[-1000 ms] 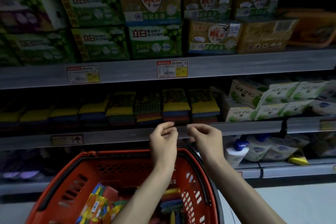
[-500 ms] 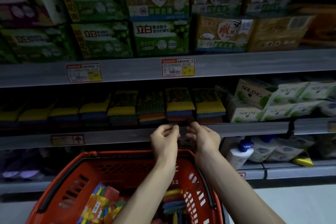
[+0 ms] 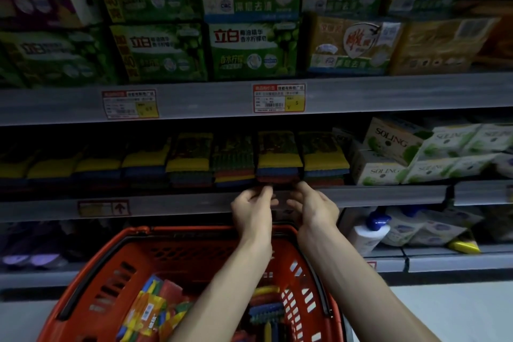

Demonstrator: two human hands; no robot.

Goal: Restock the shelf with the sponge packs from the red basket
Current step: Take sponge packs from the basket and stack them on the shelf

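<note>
Sponge packs [image 3: 155, 311], flat film-wrapped bundles of yellow, blue, red and green pads, lie loose in the red slotted plastic basket [image 3: 91, 283] at the bottom of the view. More of the same stand in a row on the grey metal middle shelf [image 3: 388, 194], behind its flat front lip.

Change noted: over the last second both hands have risen from in front of the lip to its top edge and drawn closer together. The left hand [image 3: 252, 209] and right hand [image 3: 315, 209] sit side by side at the foot of the yellow-topped shelved pack [image 3: 277, 159], fingertips at or just short of its lower front edge.

Grip state: the fingers of both hands are curled inward, but in the dim light I cannot tell whether they pinch the wrapper or only nudge it.

Judgement: this looks like squaring up a pack already on the shelf. One placement is near done, and several packs remain in the basket.

Materials: the packs look soft and layered, under glossy film. The basket is rigid, with perforated walls. Just right of the row, white-and-green cardboard boxes [image 3: 388, 144] are stacked askew. Paper price labels [image 3: 279, 98] sit on the upper shelf lip, below green and yellow printed cartons [image 3: 249, 50].
</note>
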